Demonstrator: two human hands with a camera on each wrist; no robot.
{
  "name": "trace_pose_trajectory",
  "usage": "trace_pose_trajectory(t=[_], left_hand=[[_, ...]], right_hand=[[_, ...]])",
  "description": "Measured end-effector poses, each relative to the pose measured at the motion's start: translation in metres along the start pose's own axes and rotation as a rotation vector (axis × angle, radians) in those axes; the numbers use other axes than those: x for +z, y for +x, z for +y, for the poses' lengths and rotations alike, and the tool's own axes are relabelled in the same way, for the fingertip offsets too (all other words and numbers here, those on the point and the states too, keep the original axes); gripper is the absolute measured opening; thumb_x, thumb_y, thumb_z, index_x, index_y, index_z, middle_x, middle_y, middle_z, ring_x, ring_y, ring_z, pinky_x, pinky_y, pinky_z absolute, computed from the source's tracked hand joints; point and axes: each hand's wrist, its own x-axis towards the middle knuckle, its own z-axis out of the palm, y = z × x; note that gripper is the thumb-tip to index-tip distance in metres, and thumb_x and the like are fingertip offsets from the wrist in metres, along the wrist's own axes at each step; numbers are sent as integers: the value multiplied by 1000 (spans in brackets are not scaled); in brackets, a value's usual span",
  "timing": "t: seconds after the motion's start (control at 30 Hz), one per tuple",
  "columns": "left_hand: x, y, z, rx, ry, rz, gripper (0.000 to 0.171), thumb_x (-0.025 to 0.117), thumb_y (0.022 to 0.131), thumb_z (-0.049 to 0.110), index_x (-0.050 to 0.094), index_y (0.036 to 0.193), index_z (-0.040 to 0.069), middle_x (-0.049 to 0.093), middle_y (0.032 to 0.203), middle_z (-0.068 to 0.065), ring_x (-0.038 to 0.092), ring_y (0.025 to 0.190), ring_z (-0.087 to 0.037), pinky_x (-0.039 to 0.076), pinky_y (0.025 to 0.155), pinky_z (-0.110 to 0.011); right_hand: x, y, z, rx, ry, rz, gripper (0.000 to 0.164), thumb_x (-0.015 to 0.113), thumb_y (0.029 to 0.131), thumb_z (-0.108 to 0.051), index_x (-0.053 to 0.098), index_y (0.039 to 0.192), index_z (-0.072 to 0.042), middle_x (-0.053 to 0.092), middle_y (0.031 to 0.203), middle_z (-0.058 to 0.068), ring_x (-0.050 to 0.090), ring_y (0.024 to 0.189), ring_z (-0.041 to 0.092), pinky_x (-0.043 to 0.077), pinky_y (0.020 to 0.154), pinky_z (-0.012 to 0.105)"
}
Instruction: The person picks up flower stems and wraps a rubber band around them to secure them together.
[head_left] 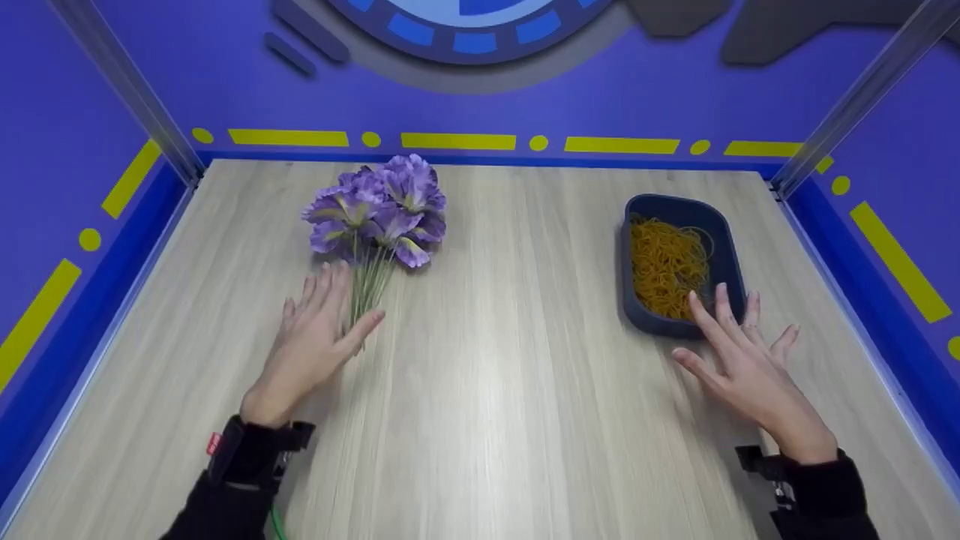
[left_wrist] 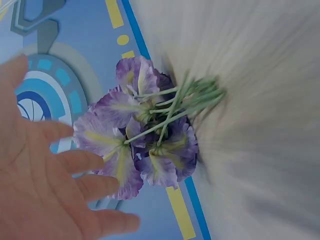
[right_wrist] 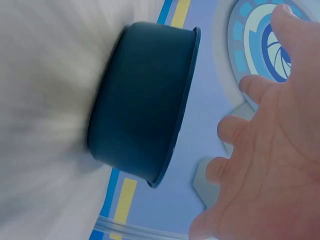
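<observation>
A bunch of purple artificial flowers with thin green stems lies on the left part of the table. My left hand hovers beside the stems, its fingers spread and its thumb reaching across over them. In the left wrist view the flowers stand apart from the open palm. To the right is a dark blue tub with a heap of thin yellow-brown rubber bands. Over the tub's near rim, my right hand has its fingers fanned out and holds nothing. The right wrist view shows the tub's outer wall.
The light wooden table is bounded by blue-purple walls at the back and sides. Metal posts rise at the back corners. A green cable hangs by the left sleeve.
</observation>
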Motion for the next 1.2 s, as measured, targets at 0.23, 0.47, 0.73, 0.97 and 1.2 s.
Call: trace_pose_trajectory(t=[0.23,0.47,0.73,0.97,1.2], left_hand=[[-28,39,-10,-241,-498,-131,104,61,94,60,4,161,4,13,165,-21,18,150,-41,19,119,-55],[-26,78,-17,-405,-576,-203,96,62,98,49,12,156,-8,54,136,-24,59,115,-24,45,102,-32],[-13,103,-25,-527,-736,-217,52,78,87,47,39,81,13,39,64,7,39,54,-9,39,62,-26],[-7,122,-26,-617,-654,-261,62,82,78,57,39,91,14,32,91,-1,37,72,-15,36,72,-31],[7,138,-18,-662,-792,-376,98,79,85,51,31,155,2,39,155,-16,47,136,-29,46,104,-38]], right_hand=[[-8,0,1,-21,27,-9,88,62,99,-47,9,163,-19,1,165,24,-20,149,40,-27,102,69],[-10,3,-1,-65,62,-7,89,64,99,-43,12,161,-7,1,164,25,-14,151,42,-22,109,65],[-5,3,-6,-74,93,-26,89,64,99,-43,12,161,-5,2,165,24,-16,151,36,-19,110,66],[0,5,-12,-68,89,-59,91,64,98,-46,13,160,-3,4,165,26,-12,152,40,-17,112,65],[5,6,-16,-73,99,-105,92,64,97,-48,14,160,-3,5,166,23,-7,152,43,-8,116,64]])
